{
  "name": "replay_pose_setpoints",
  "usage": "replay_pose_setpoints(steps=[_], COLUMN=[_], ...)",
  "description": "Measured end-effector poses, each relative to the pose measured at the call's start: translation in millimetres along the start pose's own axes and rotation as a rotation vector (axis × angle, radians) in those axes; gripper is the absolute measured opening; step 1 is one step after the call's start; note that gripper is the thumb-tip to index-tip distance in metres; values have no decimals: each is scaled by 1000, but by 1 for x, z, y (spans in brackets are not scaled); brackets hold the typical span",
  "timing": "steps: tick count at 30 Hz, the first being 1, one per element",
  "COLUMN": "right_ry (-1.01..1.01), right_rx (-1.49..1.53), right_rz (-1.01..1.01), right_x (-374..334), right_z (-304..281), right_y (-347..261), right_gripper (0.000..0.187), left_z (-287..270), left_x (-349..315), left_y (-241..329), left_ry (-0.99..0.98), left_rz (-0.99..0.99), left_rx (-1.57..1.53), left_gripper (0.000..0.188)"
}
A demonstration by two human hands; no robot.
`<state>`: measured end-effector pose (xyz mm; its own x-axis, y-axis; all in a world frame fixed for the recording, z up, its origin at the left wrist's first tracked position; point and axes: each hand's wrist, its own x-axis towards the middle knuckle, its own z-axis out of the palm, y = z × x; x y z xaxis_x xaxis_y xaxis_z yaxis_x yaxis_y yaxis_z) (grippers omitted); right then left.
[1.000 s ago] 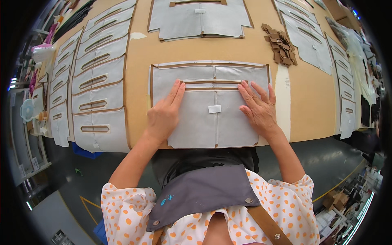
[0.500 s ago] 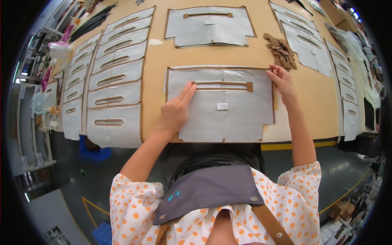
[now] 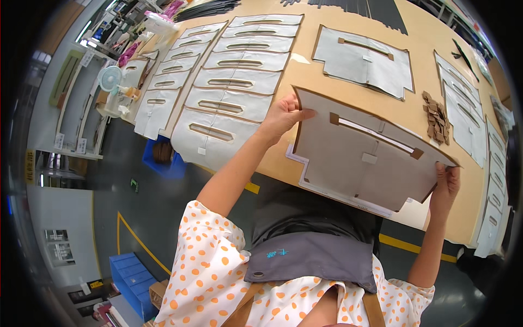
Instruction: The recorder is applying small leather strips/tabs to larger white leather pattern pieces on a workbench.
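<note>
A grey panel (image 3: 343, 158) with brown edging is held up, tilted, above the table's front edge. It has a long slot with a brown tab at each end and a small white label below. My left hand (image 3: 284, 117) pinches its upper left corner, thumb on the near face. At the upper right corner my right hand (image 3: 448, 182) grips the edge, its fingers partly hidden. Beneath the panel, the edge of a white notched template (image 3: 295, 155) shows on the table. A similar grey panel (image 3: 354, 68) lies flat beyond it.
Overlapping slotted panels (image 3: 234, 90) lie in rows at left, with more panels (image 3: 463, 114) at right. A pile of brown pieces (image 3: 437, 120) sits beside the right ones. Black strips (image 3: 210, 10) lie at the back. A small fan (image 3: 110, 79) stands far left, and a blue bin (image 3: 163, 158) below.
The panel has gone from lying flat to being lifted and tilted. My left hand has moved from the slot's end to the corner. The whole view has turned and shifted.
</note>
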<state>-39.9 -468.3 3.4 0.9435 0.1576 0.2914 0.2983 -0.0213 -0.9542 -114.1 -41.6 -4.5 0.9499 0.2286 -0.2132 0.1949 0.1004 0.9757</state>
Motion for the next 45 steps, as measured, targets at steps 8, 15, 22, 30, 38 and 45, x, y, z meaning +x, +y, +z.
replay_pose_setpoints(steps=[8, 15, 22, 30, 38, 45], right_ry=[-174, -473, -680, -847, -877, -788], right_rx=[-59, -784, -941, -1041, -1044, -971], right_rz=[-414, -549, -526, -542, -477, -466], right_x=[31, -24, -46, -40, -38, -42], right_z=[-23, 1, 3, 12, 16, 9], right_y=[-71, -26, 7, 5, -2, 11], right_gripper=[16, 11, 38, 55, 61, 56], left_z=[-5, -24, -23, -24, -11, -27], left_x=[-36, -77, -83, -87, -82, -80], left_y=[77, -11, -43, -27, -15, -29], left_ry=[162, 4, -172, -333, -448, -425], left_rz=[698, 745, 791, 741, 605, 681], left_rx=[221, 739, 1085, 1464, 1519, 1364], left_gripper=[12, 16, 28, 49, 66, 63])
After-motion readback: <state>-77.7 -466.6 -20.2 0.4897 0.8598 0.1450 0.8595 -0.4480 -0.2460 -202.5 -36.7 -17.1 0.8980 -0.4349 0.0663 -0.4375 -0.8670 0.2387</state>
